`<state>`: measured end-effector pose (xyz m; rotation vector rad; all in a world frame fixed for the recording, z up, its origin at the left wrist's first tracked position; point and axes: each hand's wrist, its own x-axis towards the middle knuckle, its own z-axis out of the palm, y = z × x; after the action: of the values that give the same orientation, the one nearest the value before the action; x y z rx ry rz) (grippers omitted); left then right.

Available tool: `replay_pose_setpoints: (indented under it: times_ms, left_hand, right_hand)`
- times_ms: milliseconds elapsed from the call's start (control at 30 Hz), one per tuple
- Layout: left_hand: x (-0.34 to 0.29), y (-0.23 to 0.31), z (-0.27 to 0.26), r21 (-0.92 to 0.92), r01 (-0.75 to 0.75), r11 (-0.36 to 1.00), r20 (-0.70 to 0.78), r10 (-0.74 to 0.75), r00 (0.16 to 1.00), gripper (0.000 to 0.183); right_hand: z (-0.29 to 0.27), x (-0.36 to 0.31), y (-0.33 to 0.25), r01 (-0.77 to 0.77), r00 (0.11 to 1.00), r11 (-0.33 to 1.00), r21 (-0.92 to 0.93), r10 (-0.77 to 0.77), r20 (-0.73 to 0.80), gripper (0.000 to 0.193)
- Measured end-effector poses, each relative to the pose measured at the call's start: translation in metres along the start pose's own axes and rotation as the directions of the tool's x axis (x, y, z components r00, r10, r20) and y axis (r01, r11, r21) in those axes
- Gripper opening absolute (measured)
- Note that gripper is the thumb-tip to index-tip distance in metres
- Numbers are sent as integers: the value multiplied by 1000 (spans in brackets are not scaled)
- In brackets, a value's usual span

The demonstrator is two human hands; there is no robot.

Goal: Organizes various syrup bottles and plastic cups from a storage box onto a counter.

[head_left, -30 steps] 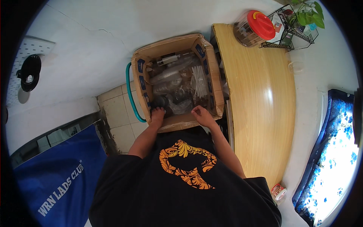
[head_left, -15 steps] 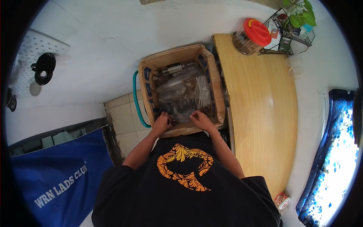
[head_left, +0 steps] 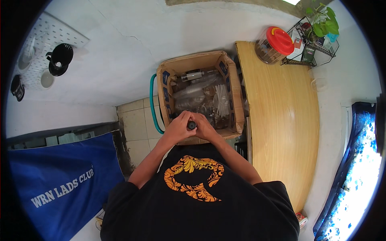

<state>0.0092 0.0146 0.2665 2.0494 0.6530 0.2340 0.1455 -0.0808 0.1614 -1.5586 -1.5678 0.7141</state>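
Observation:
Both my hands meet above the near rim of an open cardboard box. My left hand is closed round a small black cylinder, of which only the round end shows. Pressed up against it from the other side is my right hand, its fingers curled round the same piece. The rest of the cylinder is hidden by the fingers. Inside the box lie stacked clear plastic cups, a bundle of thin white straws and other clear plastic pieces.
A teal curved handle stands along the box's left side. At right is a wooden tabletop with a red-lidded jar and a black wire rack. A blue cloth hangs at lower left; a pegboard holds black cups.
My hands were apart, low inside the box. They have risen and come together round the black cylinder. The whole view has shifted slightly.

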Motion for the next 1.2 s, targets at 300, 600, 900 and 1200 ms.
replay_pose_setpoints:
  times_ms: [300,600,900,1200]
  left_hand:
    - [-2,-39,-14,-530,-38,847,-361,-184,914,25]
    - [-18,-53,30,-919,340,-202,380,-214,900,64]
    - [-11,-36,23,-893,229,-388,310,-161,937,51]
    - [21,-67,2,-894,296,-335,310,12,951,53]
  right_hand:
    - [-61,38,-52,-187,769,590,786,585,-256,28]
    - [-99,38,-116,164,773,437,884,500,-391,23]
    - [-105,24,-177,229,870,618,752,217,-443,29]
    - [-80,9,-231,303,926,873,382,-176,-333,21]
